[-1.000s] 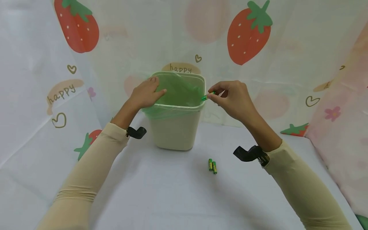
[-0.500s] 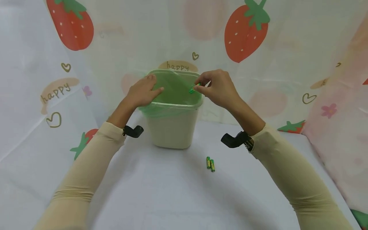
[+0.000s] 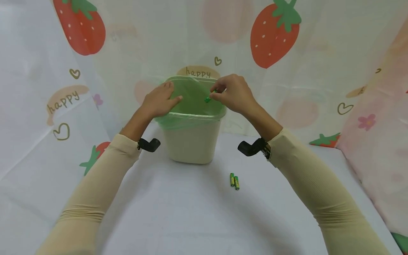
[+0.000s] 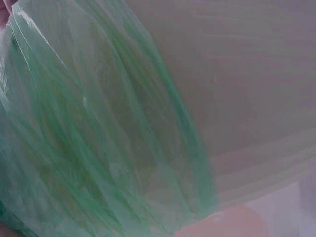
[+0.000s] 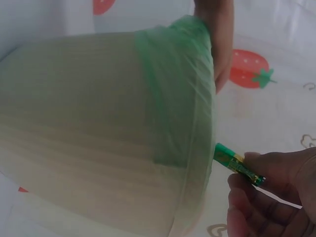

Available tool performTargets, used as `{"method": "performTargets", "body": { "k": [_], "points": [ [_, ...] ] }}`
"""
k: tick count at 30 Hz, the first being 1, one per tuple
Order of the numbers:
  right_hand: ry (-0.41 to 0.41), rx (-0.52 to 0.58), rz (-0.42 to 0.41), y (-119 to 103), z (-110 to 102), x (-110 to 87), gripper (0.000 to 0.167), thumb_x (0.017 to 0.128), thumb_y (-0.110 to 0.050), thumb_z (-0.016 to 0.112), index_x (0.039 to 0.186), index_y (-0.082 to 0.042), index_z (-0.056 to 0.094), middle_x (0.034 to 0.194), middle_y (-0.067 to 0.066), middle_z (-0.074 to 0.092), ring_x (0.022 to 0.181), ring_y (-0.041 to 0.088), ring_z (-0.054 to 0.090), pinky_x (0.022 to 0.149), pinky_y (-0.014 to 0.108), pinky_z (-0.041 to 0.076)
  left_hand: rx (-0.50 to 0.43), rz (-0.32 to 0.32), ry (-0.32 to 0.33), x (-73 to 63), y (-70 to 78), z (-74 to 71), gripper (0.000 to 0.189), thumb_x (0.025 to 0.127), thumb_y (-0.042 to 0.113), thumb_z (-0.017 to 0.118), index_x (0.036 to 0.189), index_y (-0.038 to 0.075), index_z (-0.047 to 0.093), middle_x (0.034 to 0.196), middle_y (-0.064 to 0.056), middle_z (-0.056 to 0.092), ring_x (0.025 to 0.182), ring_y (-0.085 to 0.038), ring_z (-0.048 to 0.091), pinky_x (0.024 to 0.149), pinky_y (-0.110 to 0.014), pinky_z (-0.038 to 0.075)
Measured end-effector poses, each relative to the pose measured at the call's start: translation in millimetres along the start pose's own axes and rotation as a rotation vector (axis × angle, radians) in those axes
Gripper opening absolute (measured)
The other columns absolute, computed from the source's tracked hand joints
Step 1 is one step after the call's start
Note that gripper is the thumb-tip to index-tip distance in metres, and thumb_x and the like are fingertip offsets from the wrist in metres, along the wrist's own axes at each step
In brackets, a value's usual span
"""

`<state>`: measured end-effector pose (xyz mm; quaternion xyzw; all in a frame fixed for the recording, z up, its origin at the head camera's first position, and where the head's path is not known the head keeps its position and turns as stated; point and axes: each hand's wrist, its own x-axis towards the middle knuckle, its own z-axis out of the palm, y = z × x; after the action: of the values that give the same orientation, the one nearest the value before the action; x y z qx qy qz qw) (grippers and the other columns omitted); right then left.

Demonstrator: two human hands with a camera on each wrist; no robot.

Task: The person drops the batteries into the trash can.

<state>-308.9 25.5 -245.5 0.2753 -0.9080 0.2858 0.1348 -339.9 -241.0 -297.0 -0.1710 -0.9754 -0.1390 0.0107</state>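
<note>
A cream trash bin (image 3: 192, 145) stands upright, lined with a green plastic bag (image 3: 188, 99) folded over its rim. My left hand (image 3: 157, 101) rests palm down on the bin's left rim, fingers extended and thumb over the opening. With thumb and fingertips, my right hand (image 3: 234, 94) pinches a green battery (image 5: 237, 164) beside the rim in the right wrist view; from the head it overlaps the opening's right side. Two more green-and-yellow batteries (image 3: 234, 181) lie side by side on the white table, right of the bin. In the left wrist view, bag folds (image 4: 98, 123) cover the bin's side.
Behind the bin hangs a pale curtain (image 3: 153, 35) printed with strawberries and hearts. A pink printed cloth (image 3: 379, 170) borders the table's right side. White cloth (image 3: 178, 212) covers the tabletop.
My right hand has moved left with the pinched battery, from the bin's right rim to over the opening. The left hand stays on the rim, and the two batteries lie still.
</note>
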Motion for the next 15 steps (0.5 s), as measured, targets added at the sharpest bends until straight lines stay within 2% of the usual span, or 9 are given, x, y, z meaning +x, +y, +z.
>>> {"method": "performTargets", "body": {
  "k": [7, 15],
  "points": [
    [-0.019, 0.004, 0.016, -3, 3, 12.2, 0.014, 0.093, -0.016, 0.076, 0.102, -0.005, 0.08, 0.087, 0.01, 0.076, 0.077, 0.02, 0.066, 0.063, 0.033, 0.049, -0.005, 0.005, 0.01, 1.4, -1.2, 2.0, 0.077, 0.111, 0.047, 0.03, 0.159, -0.007, 0.003, 0.168, -0.023, -0.002, 0.156, -0.034, -0.001, 0.126, -0.049, 0.007],
    [-0.078, 0.023, 0.049, -4, 7, 20.6, 0.022, 0.094, -0.018, 0.075, 0.111, -0.004, 0.078, 0.097, 0.01, 0.077, 0.078, 0.022, 0.072, 0.07, 0.034, 0.055, 0.002, -0.011, 0.005, 2.2, -2.2, 1.4, 0.078, 0.111, 0.048, 0.03, 0.16, -0.006, 0.002, 0.168, -0.022, -0.002, 0.156, -0.033, -0.001, 0.126, -0.049, 0.007]
  ]
}}
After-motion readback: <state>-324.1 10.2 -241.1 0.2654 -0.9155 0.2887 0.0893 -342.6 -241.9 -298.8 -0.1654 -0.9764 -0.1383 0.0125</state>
